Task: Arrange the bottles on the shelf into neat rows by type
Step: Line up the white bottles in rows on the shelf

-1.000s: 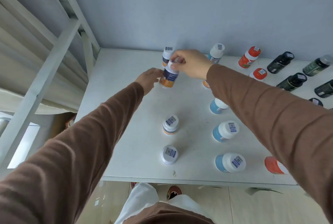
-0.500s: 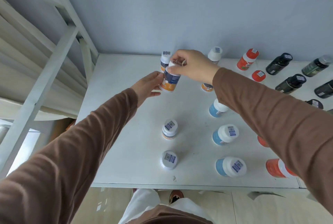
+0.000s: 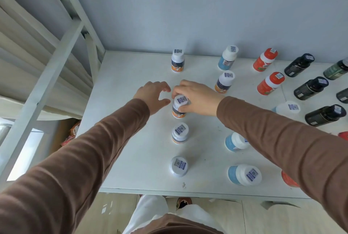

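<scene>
Here, right hand [image 3: 195, 100] gripping orange-labelled bottle [image 3: 179, 106], left hand [image 3: 153, 95] open, empty beside it.

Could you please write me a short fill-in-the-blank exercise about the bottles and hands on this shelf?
1. The right hand grips a bottle with a navy and ____ label.
2. The left hand is ____, beside that bottle and not holding it.
3. The bottles with red caps have ____ bodies.
4. The bottles at the far right of the shelf have ____ caps.

Missing words: orange; open; orange-red; black
</scene>
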